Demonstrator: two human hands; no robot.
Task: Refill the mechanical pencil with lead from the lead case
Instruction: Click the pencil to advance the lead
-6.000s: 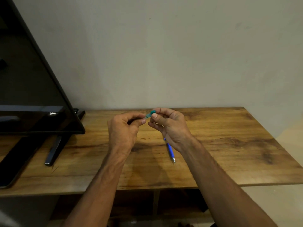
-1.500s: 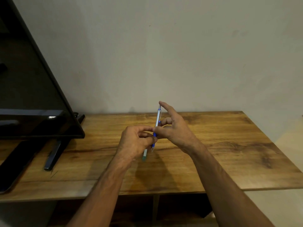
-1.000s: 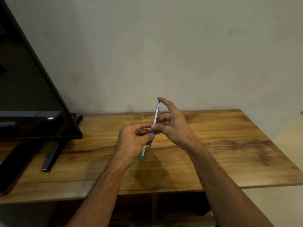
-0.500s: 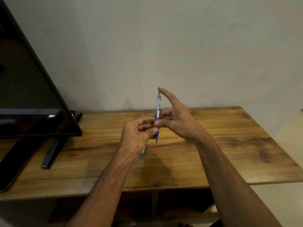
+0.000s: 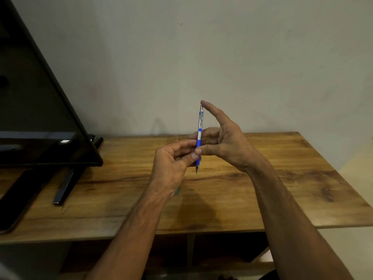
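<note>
The blue and silver mechanical pencil [image 5: 199,128] stands upright above the wooden table [image 5: 282,178], tip down. My right hand [image 5: 224,142] holds it: thumb and middle finger on the blue grip, index fingertip on the top button. My left hand [image 5: 171,164] pinches the lower grip from the left, thumb close to the tip. A sliver of the teal lead case [image 5: 177,191] shows on the table below my left wrist; the wrist hides most of it.
A black TV screen [image 5: 30,118] on a dark stand [image 5: 64,182] fills the left side of the table. A plain wall runs behind. The table's front edge lies below my forearms, with dark open shelving under it.
Both hands rose from the table with the pencil, which went from slightly tilted to upright. Six seconds ago the teal lead case was between my fingers; now it lies on the table.
</note>
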